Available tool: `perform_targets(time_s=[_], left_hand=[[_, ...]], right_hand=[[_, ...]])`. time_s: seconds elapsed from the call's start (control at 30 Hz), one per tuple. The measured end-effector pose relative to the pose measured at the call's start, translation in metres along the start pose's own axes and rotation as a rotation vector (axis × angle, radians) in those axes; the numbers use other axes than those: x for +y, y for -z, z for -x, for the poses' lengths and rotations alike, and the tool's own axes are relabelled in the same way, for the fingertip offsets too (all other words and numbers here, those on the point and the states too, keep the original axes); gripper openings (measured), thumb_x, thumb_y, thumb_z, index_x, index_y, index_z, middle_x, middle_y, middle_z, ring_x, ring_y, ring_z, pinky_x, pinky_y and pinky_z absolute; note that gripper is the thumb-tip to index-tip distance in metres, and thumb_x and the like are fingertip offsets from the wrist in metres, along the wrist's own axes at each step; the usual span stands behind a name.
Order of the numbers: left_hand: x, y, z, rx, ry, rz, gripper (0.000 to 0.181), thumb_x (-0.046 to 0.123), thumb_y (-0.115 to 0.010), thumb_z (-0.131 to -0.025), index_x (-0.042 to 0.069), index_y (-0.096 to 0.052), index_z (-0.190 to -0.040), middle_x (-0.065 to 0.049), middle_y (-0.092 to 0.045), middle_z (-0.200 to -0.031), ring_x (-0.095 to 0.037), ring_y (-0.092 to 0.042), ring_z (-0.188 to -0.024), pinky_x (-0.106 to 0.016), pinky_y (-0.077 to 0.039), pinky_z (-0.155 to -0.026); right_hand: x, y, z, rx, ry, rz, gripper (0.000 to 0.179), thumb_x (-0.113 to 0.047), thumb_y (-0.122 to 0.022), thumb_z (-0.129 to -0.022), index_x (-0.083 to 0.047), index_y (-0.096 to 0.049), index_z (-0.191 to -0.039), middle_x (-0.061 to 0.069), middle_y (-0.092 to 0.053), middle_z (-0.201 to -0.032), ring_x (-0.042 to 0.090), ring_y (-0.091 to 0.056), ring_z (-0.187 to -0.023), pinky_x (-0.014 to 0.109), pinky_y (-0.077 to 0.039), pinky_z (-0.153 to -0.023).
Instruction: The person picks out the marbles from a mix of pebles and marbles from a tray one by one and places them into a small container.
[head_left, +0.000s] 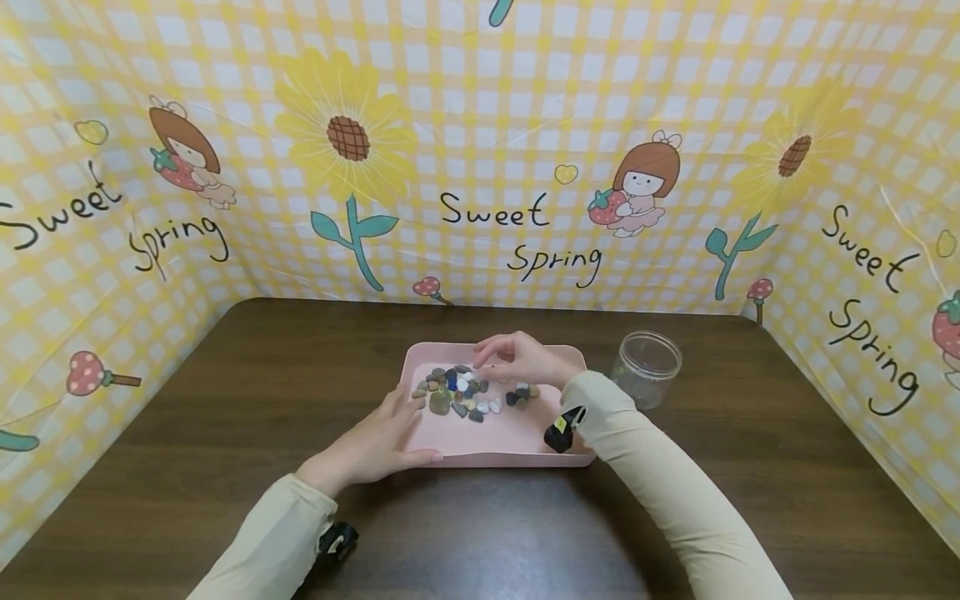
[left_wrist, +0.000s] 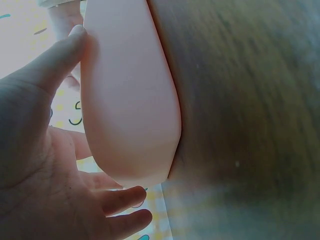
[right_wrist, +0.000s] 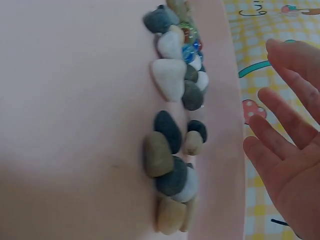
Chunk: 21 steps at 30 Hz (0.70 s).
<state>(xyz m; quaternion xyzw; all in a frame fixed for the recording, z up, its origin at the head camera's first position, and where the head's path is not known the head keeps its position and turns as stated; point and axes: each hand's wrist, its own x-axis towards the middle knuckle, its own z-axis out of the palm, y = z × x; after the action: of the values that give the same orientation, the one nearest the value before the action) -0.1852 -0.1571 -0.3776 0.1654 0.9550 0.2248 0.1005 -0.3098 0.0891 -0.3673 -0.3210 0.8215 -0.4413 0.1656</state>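
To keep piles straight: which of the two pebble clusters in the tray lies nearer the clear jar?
The smaller cluster, on the right side of the tray; the larger cluster lies nearer the left hand.

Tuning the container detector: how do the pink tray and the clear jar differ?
Look: the tray is opaque pink, the jar transparent.
Shape: the tray is low and roughly rectangular, the jar taller and round.
Contact: the left hand touches the tray; neither hand touches the jar.
Both stand on the brown table.
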Motion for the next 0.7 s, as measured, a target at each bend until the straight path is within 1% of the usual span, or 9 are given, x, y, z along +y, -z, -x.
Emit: perform_targets(time_s=[0.17, 0.2, 0.3, 0.4, 0.57, 0.63, 0.7], left_hand=[[-0.001, 0.000, 0.000, 0.001, -0.006, 0.003, 0.089, 0.058, -0.061, -0.081, 0.002, -0.032, -0.144, -0.028, -0.010, -0.154, -0.046, -0.029, -0.136, -0.058, -0.032, -0.106], [-0.001, -0.001, 0.000, 0.004, -0.010, 0.003, 0.088, 0.057, -0.061, -0.081, 0.002, -0.032, -0.144, -0.028, -0.010, -0.154, -0.046, -0.030, -0.136, -0.058, -0.032, -0.106], [-0.002, -0.002, 0.000, 0.014, -0.022, 0.000, 0.088, 0.057, -0.061, -0.081, 0.001, -0.033, -0.143, -0.029, -0.011, -0.153, -0.046, -0.030, -0.135, -0.057, -0.033, -0.106], [-0.002, -0.002, 0.000, 0.025, -0.034, -0.004, 0.087, 0.056, -0.062, -0.082, 0.000, -0.033, -0.142, -0.030, -0.012, -0.152, -0.047, -0.031, -0.135, -0.057, -0.033, -0.105], [-0.001, -0.001, 0.001, 0.026, -0.041, -0.009, 0.086, 0.055, -0.062, -0.082, -0.001, -0.034, -0.142, -0.032, -0.013, -0.151, -0.048, -0.031, -0.134, -0.058, -0.033, -0.105], [-0.001, -0.001, 0.001, 0.025, -0.039, -0.007, 0.086, 0.054, -0.062, -0.082, 0.000, -0.034, -0.142, -0.032, -0.013, -0.152, -0.047, -0.031, -0.134, -0.057, -0.033, -0.105], [-0.001, -0.001, 0.000, 0.026, -0.043, -0.006, 0.085, 0.054, -0.062, -0.082, 0.000, -0.034, -0.142, -0.032, -0.013, -0.151, -0.047, -0.031, -0.134, -0.057, -0.033, -0.106]], right_hand=[[0.008, -0.004, -0.005, -0.059, 0.030, 0.024, 0.020, -0.010, -0.066, -0.085, 0.001, -0.068, -0.102, 0.016, -0.052, -0.137, 0.028, -0.042, -0.133, 0.045, -0.028, -0.113], [0.010, -0.004, -0.006, -0.071, 0.024, 0.034, 0.020, -0.012, -0.066, -0.085, -0.001, -0.069, -0.102, 0.013, -0.051, -0.138, 0.026, -0.041, -0.134, 0.044, -0.031, -0.112], [0.012, -0.006, -0.008, -0.101, 0.002, 0.065, 0.018, -0.017, -0.067, -0.086, -0.007, -0.070, -0.101, 0.008, -0.049, -0.141, 0.022, -0.041, -0.134, 0.038, -0.043, -0.101], [0.014, -0.008, -0.010, -0.112, -0.008, 0.123, 0.015, -0.020, -0.069, -0.084, -0.013, -0.071, -0.098, 0.004, -0.048, -0.142, 0.020, -0.043, -0.132, 0.032, -0.047, -0.089], [0.012, -0.012, -0.013, -0.112, 0.026, 0.203, 0.015, -0.015, -0.069, -0.083, -0.012, -0.072, -0.097, 0.009, -0.051, -0.139, 0.023, -0.044, -0.131, 0.036, -0.043, -0.098], [0.012, -0.014, -0.014, -0.112, 0.018, 0.205, 0.015, -0.015, -0.069, -0.083, -0.011, -0.073, -0.097, 0.008, -0.051, -0.139, 0.022, -0.045, -0.130, 0.036, -0.043, -0.098], [0.013, -0.016, -0.014, -0.110, 0.009, 0.203, 0.014, -0.013, -0.069, -0.083, -0.011, -0.073, -0.097, 0.007, -0.051, -0.139, 0.021, -0.046, -0.129, 0.032, -0.044, -0.096]])
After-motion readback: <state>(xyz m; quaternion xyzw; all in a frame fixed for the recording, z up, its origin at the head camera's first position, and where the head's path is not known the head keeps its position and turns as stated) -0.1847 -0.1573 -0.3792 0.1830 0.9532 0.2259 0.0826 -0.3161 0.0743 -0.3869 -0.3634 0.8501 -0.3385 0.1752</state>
